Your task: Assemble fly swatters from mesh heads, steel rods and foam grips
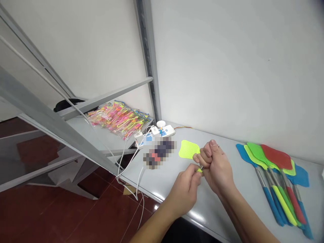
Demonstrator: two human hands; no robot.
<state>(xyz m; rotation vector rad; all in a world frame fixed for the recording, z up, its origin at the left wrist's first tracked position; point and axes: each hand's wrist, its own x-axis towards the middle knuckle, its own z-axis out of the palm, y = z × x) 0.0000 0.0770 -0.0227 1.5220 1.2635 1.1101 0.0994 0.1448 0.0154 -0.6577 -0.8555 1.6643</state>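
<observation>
Both my hands are closed on one yellow fly swatter (188, 149) above the grey shelf. Its perforated yellow head sticks out to the left, beyond my right hand. My left hand (186, 187) wraps round the yellow handle, most of which is hidden in the fist. Just ahead of it, my right hand (215, 165) grips the swatter nearer the head. A short bit of metal shaft shows between the two fists. To the right lies a pile of fly swatters (275, 158) in blue, yellow, green and red, with metal shafts and coloured handles.
A white power strip (165, 131) with plugs and white cables (125, 179) lies at the back left. Bagged colourful items (118, 118) lie on the neighbouring shelf (78, 133). A grey metal upright (149, 60) stands at the wall. A blurred-out object (159, 153) sits left of the swatter head.
</observation>
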